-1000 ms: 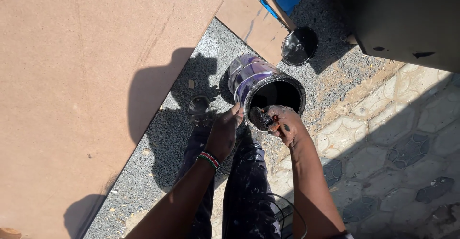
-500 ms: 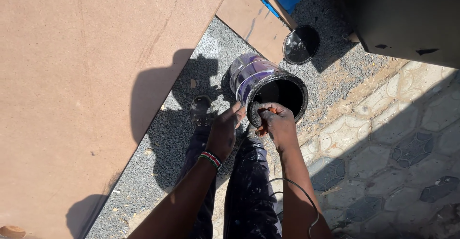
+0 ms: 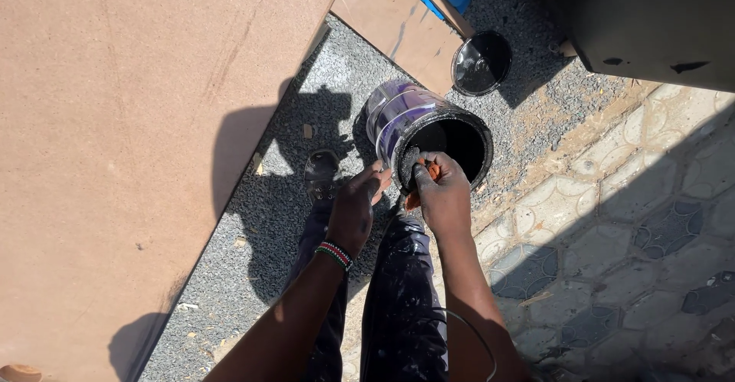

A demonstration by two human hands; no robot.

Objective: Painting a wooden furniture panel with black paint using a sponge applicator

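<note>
A tilted paint can with a purple-banded side and a black inside rests on the gravel in front of my legs. My left hand, with a beaded wristband, grips the can's near rim. My right hand is closed on a small orange-handled tool. The tool's black-coated tip rests on the rim. My paint-spattered dark trousers and one shoe show below the hands.
The can's round black lid lies on the gravel beyond it. A large brown board covers the left side, with a smaller board behind. Patterned paving lies to the right, with a dark object above it.
My right forearm has swung in closer to my body. Both hands stay at the can's near rim.
</note>
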